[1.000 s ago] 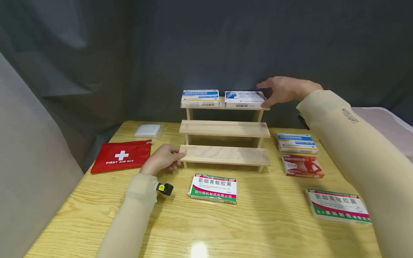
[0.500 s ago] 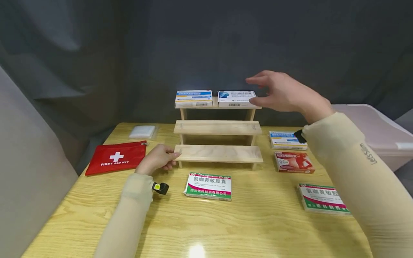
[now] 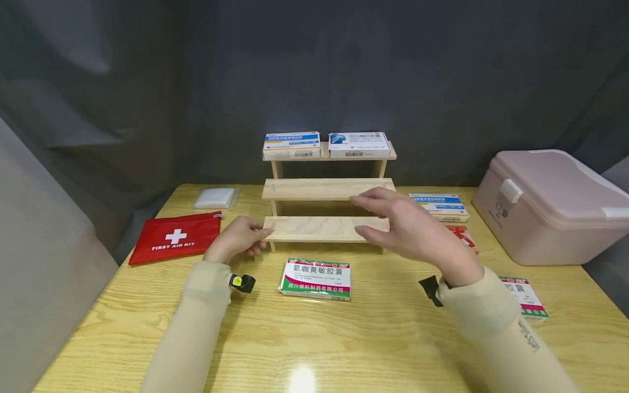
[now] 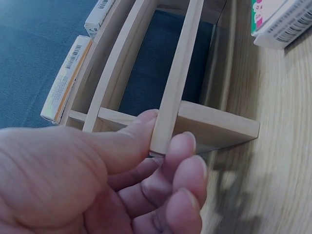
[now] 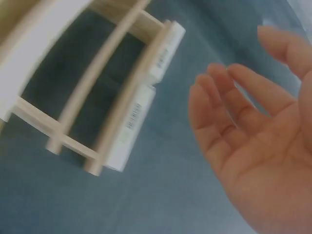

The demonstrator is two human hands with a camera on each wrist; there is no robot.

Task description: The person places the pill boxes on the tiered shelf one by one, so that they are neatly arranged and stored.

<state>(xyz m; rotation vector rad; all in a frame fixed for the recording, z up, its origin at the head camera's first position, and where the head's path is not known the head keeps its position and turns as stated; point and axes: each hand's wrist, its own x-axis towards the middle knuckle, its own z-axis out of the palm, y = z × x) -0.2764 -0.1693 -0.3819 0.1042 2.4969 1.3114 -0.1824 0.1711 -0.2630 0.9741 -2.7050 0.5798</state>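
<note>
My left hand (image 3: pixel 241 238) pinches the left end of the lowest step of a three-tier wooden stand (image 3: pixel 324 228); the left wrist view shows thumb above and fingers below the board (image 4: pixel 170 102). In the head view my right hand (image 3: pixel 410 226) overlaps the right end of the lower steps, fingers apart and nothing in its grasp. On the top step lie two medicine boxes, a blue-and-white one (image 3: pixel 292 145) at left and a white one with a blue picture (image 3: pixel 359 144) at right. A green, white and magenta capsule box (image 3: pixel 316 279) lies on the table before the stand.
A red first aid pouch (image 3: pixel 174 238) and a white packet (image 3: pixel 215 198) lie at left. Right of the stand are a blue-and-white box (image 3: pixel 439 206), a partly hidden red box (image 3: pixel 462 236) and another green-edged capsule box (image 3: pixel 524 297). A pink lidded case (image 3: pixel 550 207) stands at far right.
My right hand has left the white box on the top step and come down toward me, in front of the lower steps. My left hand keeps its grip. The pink case has come into fuller view.
</note>
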